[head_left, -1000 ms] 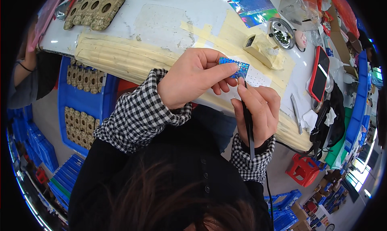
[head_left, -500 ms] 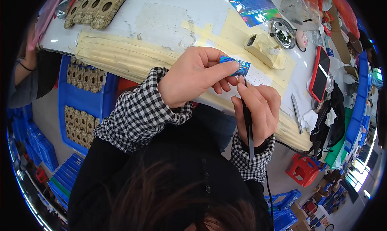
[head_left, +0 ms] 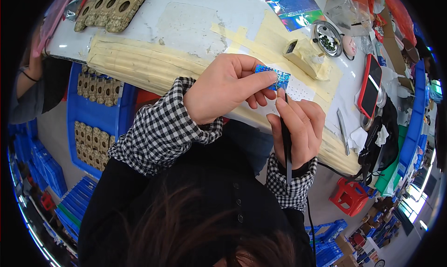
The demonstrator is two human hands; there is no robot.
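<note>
Two hands are busy with one small piece: your left hand (head_left: 219,87) has the blue foil (head_left: 283,80) clamped between thumb and fingers, above the near edge of the table (head_left: 186,29), and your right hand (head_left: 300,125) is closed around a black tool (head_left: 287,148), its tip at the foil's lower edge. You have the hold and the approach done, by my reading — whether the tip grips a bit of foil, or has loosened one, I cannot tell. Most of the foil's face that shows is patterned and glittering, so the work on it looks unfinished; your thumb hides the rest. Just beyond your fingers lies a white sheet (head_left: 298,90) with small dots in rows, though I cannot tell if you placed them or they are printed. Larger foil (head_left: 300,11) lies at the far side, out of your hands. Your silver tweezers (head_left: 343,131) rest unused to the right. The camouflage shells (head_left: 114,11) sit well apart at the left, with more in the blue crate (head_left: 96,115) below — neither hand is on them
</note>
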